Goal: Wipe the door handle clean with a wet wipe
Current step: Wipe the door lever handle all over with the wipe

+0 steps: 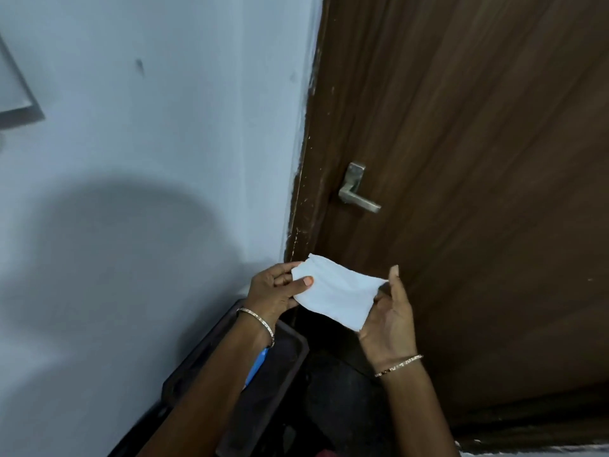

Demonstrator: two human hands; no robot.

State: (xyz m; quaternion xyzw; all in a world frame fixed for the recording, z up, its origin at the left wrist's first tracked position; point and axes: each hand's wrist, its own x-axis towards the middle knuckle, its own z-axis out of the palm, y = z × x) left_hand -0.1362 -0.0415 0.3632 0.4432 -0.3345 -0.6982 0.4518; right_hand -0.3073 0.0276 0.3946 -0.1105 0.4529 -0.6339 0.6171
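Risk first: we judge the wet wipe (336, 293) could sag or slip free on the way up, since only its edges are held and nothing backs its middle. Our left hand (273, 291) pinches the left edge between thumb and fingers (304, 281); our right hand (389, 321) grips the right edge, fingers loosely curled, forefinger raised. The door handle (357, 189) sits above on the door (478, 159), well apart, untouched.

Below my forearms sits a dark tray (184, 374) with a raised rim, pushed against the pale wall (148, 192) near the door's (461, 159) bottom corner. A blue object (255, 367) lies on it, mostly hidden under my left wrist.
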